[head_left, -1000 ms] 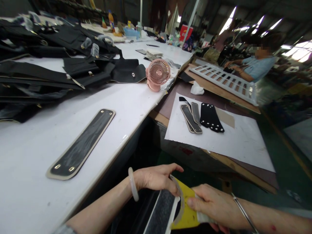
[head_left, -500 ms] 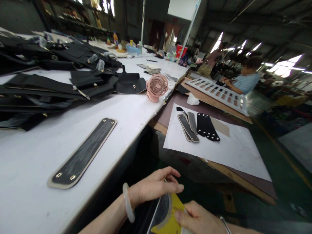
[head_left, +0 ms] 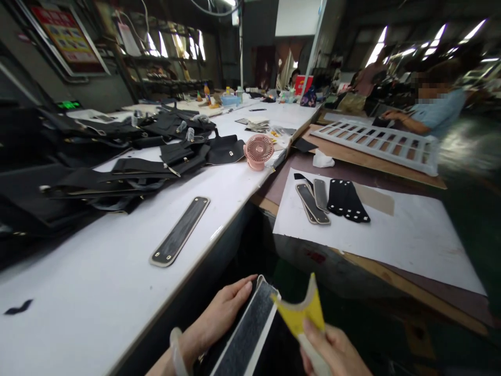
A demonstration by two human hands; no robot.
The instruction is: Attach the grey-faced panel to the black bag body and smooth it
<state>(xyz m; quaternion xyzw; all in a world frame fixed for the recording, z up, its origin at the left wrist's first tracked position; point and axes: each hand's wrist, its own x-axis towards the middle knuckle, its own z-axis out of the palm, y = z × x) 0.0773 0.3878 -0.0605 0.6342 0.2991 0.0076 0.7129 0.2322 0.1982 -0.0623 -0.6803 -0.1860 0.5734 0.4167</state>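
Observation:
My left hand, with a pale bangle at its wrist, grips the far left edge of a long dark strip with pale edging. Its fingertips are partly hidden behind the strip, which slants up from the bottom of the view. Closed around a yellow scraper with a pale handle, my right hand holds it just right of the strip's far end. The scraper's curved, notched edge points up. On the white table lies a dark panel with pale edging and metal fittings at both ends.
Black bag pieces are heaped on the white table at left. A pink fan stands near the table edge. At right, strips and a black piece lie on a white sheet. A person sits beyond a white rack.
My right hand has lifted the scraper up and right, off the strip. My left hand has moved left and down onto the strip's edge. The view has shifted, showing more of the left side.

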